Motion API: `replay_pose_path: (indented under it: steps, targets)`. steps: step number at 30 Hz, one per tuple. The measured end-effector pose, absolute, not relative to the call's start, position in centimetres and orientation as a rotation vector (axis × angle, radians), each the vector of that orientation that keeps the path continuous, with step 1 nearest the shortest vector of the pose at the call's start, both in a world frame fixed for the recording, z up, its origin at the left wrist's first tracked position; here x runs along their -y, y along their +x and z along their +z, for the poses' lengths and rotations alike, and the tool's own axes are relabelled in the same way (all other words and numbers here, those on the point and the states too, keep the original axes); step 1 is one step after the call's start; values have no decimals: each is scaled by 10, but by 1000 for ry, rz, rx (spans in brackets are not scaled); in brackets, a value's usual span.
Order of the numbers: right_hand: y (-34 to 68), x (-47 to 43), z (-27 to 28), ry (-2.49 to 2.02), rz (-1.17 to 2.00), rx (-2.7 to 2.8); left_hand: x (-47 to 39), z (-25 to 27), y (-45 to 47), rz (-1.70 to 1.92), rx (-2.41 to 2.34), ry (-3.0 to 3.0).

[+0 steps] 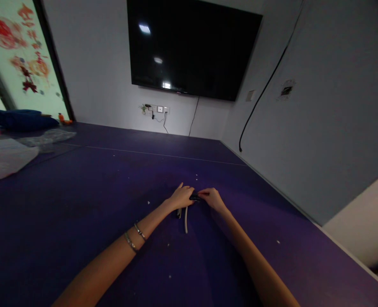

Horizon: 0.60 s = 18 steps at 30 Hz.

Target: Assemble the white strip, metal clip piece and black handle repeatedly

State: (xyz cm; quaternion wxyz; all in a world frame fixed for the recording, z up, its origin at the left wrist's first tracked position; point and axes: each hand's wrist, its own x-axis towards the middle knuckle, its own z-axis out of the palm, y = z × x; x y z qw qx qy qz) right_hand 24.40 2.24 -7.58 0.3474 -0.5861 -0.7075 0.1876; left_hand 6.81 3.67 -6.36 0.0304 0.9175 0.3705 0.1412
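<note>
At the far left corner of the broad, dark purple worktop (131,179), below a pale glass panel (8,64) with red and orange decorations, I see a dark blue fabric bundle (22,119). Nearer along that left side lies a whitish, translucent plastic sheet (6,160), and just right of the bundle, by the far edge, stands a small orange bottle (61,117). Toward the middle, well in from every edge, the left hand (182,196), two metal bracelets (135,236) on its forearm, closes over the left end of a small, dark, narrow object (194,197); one digit sticks out, and I can't tell how tight the grip is. A pale, slim strip (186,220) hangs below it toward the near edge. The right hand (212,197) pinches the object's right end, thumb and fingertips together. Past the far edge a large black television (191,47) is wall-mounted; farther right, a thick black cable (265,87) dangles toward the worktop's right edge.
</note>
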Motion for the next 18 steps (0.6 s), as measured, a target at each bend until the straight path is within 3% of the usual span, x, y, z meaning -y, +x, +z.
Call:
replay_pose_path:
  steps: [4, 12, 18]
  targets:
    - [249, -25, -78, -1512, 441, 1790, -35, -62, 68, 441, -1161, 2841]
    - [259, -21, -90, -1749, -59, 1854, -35, -40, 64, 577, -1124, 2805]
    - [255, -14, -100, -1900, -104, 1892, -20, -1, 54, 659, -1381, 2694]
